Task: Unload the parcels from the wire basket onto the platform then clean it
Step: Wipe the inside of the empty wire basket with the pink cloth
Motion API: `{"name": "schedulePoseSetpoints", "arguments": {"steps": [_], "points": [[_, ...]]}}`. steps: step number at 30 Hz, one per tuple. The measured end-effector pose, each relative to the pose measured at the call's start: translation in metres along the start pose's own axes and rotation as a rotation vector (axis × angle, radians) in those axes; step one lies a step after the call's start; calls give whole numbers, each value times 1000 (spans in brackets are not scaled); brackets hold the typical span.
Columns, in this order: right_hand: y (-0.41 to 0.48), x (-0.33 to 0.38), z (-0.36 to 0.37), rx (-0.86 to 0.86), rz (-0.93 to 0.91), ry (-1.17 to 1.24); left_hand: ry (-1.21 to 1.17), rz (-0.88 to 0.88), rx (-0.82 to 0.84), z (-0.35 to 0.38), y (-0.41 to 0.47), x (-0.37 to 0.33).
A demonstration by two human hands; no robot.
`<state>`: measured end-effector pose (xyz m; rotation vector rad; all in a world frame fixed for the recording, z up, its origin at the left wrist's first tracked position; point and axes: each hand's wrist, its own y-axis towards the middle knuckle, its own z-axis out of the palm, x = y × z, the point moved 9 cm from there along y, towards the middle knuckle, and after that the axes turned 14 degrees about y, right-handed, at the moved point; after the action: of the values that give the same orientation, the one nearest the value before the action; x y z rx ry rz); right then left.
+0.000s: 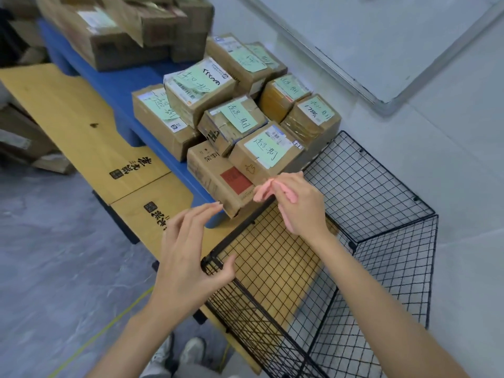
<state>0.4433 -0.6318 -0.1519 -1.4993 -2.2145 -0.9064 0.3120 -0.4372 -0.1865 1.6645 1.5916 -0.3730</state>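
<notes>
The black wire basket (381, 203) stands at the lower right with no parcels inside it. My left hand (191, 249) rests on its near top corner, thumb against the mesh, fingers spread. My right hand (294, 203) holds a pink cloth (266, 188) pressed against the basket's top rim bar. Several cardboard parcels (231, 118) with green handwritten labels sit packed together on the blue platform (114, 85), just beyond the basket.
A flat wooden board (71, 115) with black printed characters lies beside the platform and runs under the basket. Larger cardboard boxes (131, 25) are piled at the platform's far end. A pale wall stands to the right, and my shoes (180, 353) show on the grey floor.
</notes>
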Motion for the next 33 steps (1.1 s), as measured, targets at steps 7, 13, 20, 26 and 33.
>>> {"name": "schedulePoseSetpoints", "arguments": {"steps": [7,13,20,26,33], "points": [[-52,71,42,174,-185,128,-57,6,29,14,0,4],[-34,47,29,172,-224,71,-54,8,49,14,1,3],[-13,15,21,61,-13,52,-79,-2,51,14,0,3],[-64,80,54,239,-158,241,-87,25,31,13,3,3],[-5,21,12,123,-114,-92,-69,14,42,12,1,4]]}}
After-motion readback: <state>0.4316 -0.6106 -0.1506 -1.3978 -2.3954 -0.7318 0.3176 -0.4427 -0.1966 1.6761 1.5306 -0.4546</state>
